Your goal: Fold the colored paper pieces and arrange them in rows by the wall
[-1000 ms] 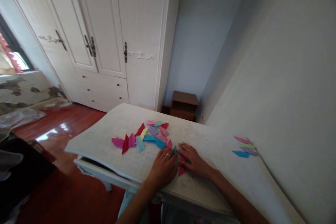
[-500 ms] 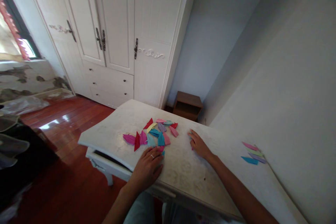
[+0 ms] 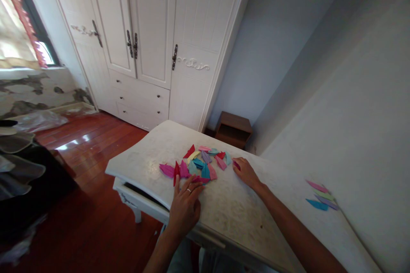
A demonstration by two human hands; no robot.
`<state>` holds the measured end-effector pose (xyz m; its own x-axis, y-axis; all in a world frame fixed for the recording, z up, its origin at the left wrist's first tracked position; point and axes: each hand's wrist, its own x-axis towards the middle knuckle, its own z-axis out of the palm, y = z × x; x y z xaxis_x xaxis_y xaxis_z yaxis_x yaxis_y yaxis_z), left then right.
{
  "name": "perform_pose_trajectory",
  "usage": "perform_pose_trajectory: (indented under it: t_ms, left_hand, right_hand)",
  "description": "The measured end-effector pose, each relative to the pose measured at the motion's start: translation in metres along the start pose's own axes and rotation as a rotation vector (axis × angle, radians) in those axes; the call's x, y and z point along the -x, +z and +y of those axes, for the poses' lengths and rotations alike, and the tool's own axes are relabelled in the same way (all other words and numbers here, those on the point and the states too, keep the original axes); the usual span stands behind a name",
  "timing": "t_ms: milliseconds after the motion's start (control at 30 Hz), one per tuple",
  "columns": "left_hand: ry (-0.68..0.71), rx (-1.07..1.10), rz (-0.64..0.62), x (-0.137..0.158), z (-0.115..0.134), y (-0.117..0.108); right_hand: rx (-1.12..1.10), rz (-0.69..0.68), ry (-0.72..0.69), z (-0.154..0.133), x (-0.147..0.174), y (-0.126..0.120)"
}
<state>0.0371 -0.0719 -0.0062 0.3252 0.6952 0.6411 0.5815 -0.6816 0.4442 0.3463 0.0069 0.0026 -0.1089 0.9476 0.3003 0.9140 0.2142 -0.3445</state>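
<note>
A cluster of folded paper pieces [image 3: 198,164] in pink, red, teal, yellow and purple lies on the white table [image 3: 230,213]. My left hand [image 3: 187,196], a ring on one finger, rests palm down at the cluster's near edge. Its fingers are stretched and spread, with the tips on or beside a magenta piece [image 3: 202,180] and a red piece [image 3: 176,173]. Just right of the cluster, my right hand [image 3: 246,173] has its fingertips closed on a magenta folded paper piece [image 3: 236,164], partly hidden by the fingers. A light blue piece [image 3: 228,158] lies close to those fingertips.
Several more folded paper pieces [image 3: 322,196] lie at the table's right, by the wall. A table drawer [image 3: 141,194] stands slightly pulled out. Beyond the table are a white wardrobe [image 3: 147,51] and a small brown cabinet [image 3: 233,130]. Dark fabric [image 3: 38,183] sits at left.
A light blue piece now lies at the cluster's right side, and the magenta piece shows at my right fingertips. My left fingers have spread out over the near pieces. The view has shifted slightly.
</note>
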Motion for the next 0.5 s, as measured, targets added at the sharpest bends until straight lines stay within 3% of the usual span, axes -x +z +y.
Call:
perform_pose_trajectory:
  t_ms: [133,333,500]
  left_hand:
    - [-0.038,-0.026,0.021,-0.001,0.002,0.001]
    - [-0.037,-0.093,0.09,-0.001,-0.002,0.005]
    - [-0.043,-0.117,0.106,-0.001,-0.002,0.003]
  right_hand:
    - [-0.135,0.01,0.035,-0.009,0.007,-0.011]
    - [-0.462,0.114,0.017,-0.056,-0.004,-0.011]
    - [-0.492,0.055,-0.039,-0.083,-0.015,-0.004]
